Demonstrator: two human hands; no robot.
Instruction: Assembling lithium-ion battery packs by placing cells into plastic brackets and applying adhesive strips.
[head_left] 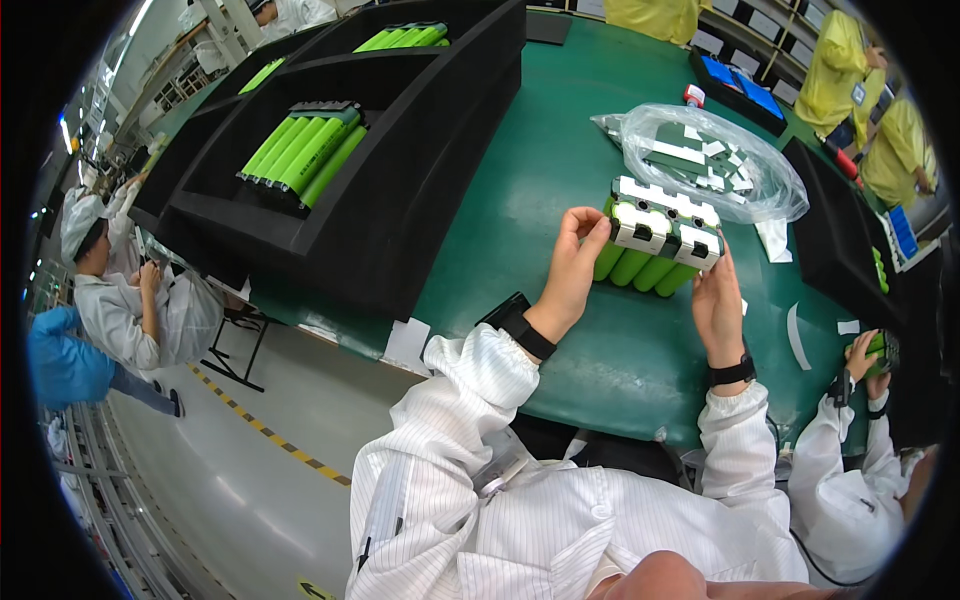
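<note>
Between my two hands stands a battery pack point(655, 240) of green cylindrical cells, with a black holder and pale metal or white strips across its top. My left hand point(573, 265) grips its left end, thumb and fingers at the upper edge. At the right end, my right hand point(717, 300) closes on its side, with some fingers hidden behind the pack. Just beyond lies a clear plastic bag point(770, 190) holding several small white and grey-green pieces.
A big black divided bin point(350, 240) on the left holds green battery packs point(305, 150). The green table point(490, 210) carries a black tray point(835, 230) and a curved white strip point(797, 337) on the right. A co-worker's hands point(862, 355) hold another green pack nearby.
</note>
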